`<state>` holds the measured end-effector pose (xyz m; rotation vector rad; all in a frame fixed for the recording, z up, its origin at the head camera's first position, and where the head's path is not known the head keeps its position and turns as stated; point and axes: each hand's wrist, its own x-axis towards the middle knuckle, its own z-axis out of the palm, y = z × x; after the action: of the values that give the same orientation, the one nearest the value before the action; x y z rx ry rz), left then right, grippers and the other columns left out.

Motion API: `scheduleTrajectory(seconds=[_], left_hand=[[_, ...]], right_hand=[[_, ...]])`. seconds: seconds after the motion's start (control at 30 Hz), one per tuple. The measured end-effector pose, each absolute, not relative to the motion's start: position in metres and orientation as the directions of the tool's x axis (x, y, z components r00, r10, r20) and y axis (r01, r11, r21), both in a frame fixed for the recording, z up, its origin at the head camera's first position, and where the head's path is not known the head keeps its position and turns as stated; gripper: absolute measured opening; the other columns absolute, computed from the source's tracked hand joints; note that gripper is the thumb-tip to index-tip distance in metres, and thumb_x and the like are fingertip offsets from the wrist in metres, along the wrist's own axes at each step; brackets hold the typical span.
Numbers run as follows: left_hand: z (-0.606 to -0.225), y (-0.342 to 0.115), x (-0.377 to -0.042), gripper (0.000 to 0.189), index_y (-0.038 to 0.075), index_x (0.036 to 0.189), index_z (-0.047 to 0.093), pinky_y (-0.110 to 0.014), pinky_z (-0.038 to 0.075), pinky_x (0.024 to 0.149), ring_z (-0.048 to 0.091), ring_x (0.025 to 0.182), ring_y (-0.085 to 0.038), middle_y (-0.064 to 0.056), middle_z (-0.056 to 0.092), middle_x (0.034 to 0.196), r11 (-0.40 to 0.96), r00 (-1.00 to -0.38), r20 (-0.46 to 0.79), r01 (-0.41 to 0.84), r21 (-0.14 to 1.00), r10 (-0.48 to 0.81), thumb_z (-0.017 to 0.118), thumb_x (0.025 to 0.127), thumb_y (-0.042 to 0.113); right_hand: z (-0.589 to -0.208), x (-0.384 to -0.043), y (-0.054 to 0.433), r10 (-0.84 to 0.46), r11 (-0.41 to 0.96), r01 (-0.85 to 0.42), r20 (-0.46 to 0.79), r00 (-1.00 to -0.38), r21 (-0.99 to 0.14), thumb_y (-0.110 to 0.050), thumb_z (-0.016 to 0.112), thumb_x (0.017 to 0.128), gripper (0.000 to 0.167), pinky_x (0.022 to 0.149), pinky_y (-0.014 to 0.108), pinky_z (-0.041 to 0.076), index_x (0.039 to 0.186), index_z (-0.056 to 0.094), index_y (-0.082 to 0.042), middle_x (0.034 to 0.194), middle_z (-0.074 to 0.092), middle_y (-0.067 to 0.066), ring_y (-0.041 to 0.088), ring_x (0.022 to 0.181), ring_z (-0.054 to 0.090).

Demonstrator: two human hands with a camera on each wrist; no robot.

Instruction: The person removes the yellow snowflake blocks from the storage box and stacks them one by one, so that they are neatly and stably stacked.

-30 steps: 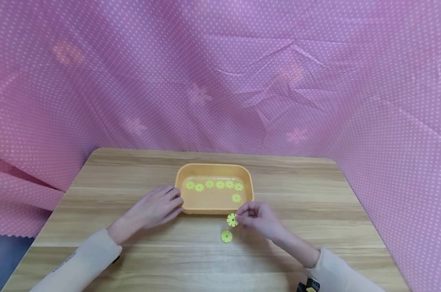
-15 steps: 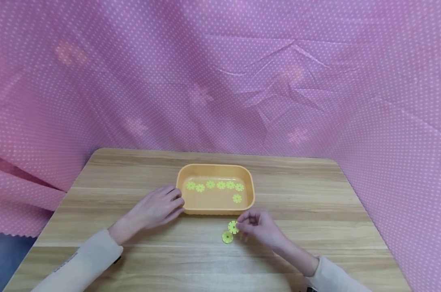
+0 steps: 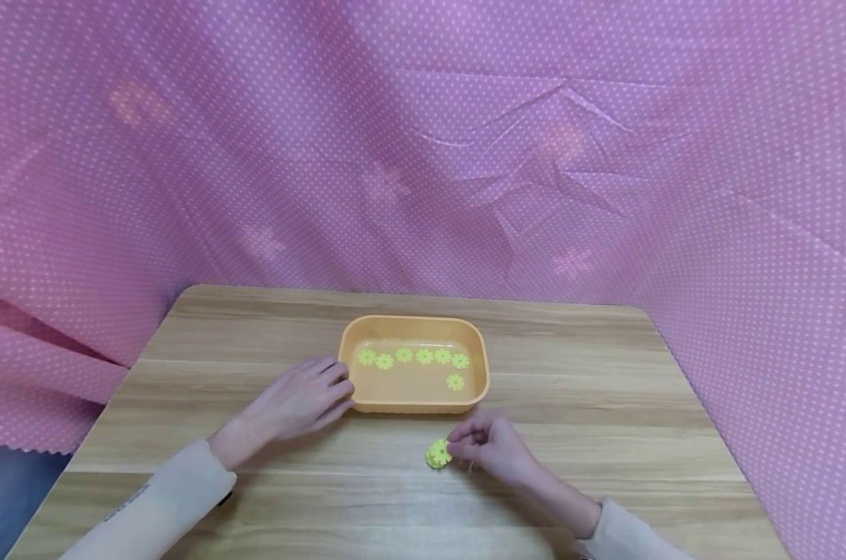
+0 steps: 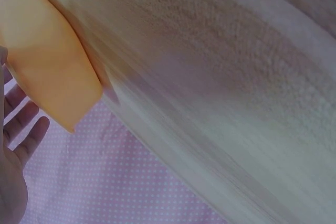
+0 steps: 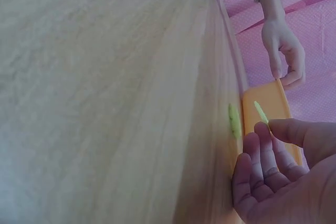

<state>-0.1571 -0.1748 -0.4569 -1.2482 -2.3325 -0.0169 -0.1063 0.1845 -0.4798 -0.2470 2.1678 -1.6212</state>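
Observation:
In the head view my right hand (image 3: 493,449) pinches a yellow-green notched plastic disc (image 3: 440,449) between thumb and fingertips. The disc overlaps another piece lying on the table just below it. From the right wrist view, the held disc (image 5: 261,112) stands edge-on at the fingertips, apart from a small stack of discs (image 5: 234,121) on the table. My left hand (image 3: 309,395) grips the left rim of an orange plastic box (image 3: 412,406), thumb outside and fingers over the edge. Inside the box lie several matching discs, most in a row along the back, one (image 3: 455,382) at front right.
The wood-grain table (image 3: 290,513) extends around the box on all sides. Pink dotted cloth (image 3: 423,155) hangs behind the table and along both sides.
My right hand has moved down, away from the box and toward me, bringing its disc from beside the front rim to over the piece on the table. The left hand stays at the rim.

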Motion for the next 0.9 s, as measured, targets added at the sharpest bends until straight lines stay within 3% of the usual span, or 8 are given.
scheduleTrajectory(seconds=[0.5, 0.9], left_hand=[[-0.4568, -0.1767, -0.1609, 0.016, 0.019, 0.097, 0.070, -0.033, 0.059, 0.083, 0.060, 0.092, -0.017, 0.000, 0.065, 0.098, 0.574, -0.452, 0.431, 0.791, -0.211, 0.781, 0.077, 0.092, 0.032], [-0.4558, -0.1784, -0.1614, 0.016, 0.019, 0.096, 0.070, -0.033, 0.059, 0.083, 0.061, 0.092, -0.018, 0.000, 0.066, 0.098, 0.573, -0.449, 0.432, 0.790, -0.216, 0.782, 0.078, 0.092, 0.033]], right_hand=[[-0.4800, -0.1103, 0.1763, -0.393, 0.344, 0.082, -0.222, -0.892, -0.935, -0.005, 0.076, 0.091, 0.019, 0.054, 0.019, 0.051, 0.104, 0.073, 0.009, 0.088, 0.076, 0.021, 0.012, 0.065, 0.061], [-0.4828, -0.1141, 0.1739, -0.393, 0.411, 0.044, -0.220, -0.893, -0.911, -0.007, 0.077, 0.091, 0.014, 0.053, 0.018, 0.050, 0.100, 0.076, 0.004, 0.084, 0.077, 0.015, 0.008, 0.062, 0.061]])
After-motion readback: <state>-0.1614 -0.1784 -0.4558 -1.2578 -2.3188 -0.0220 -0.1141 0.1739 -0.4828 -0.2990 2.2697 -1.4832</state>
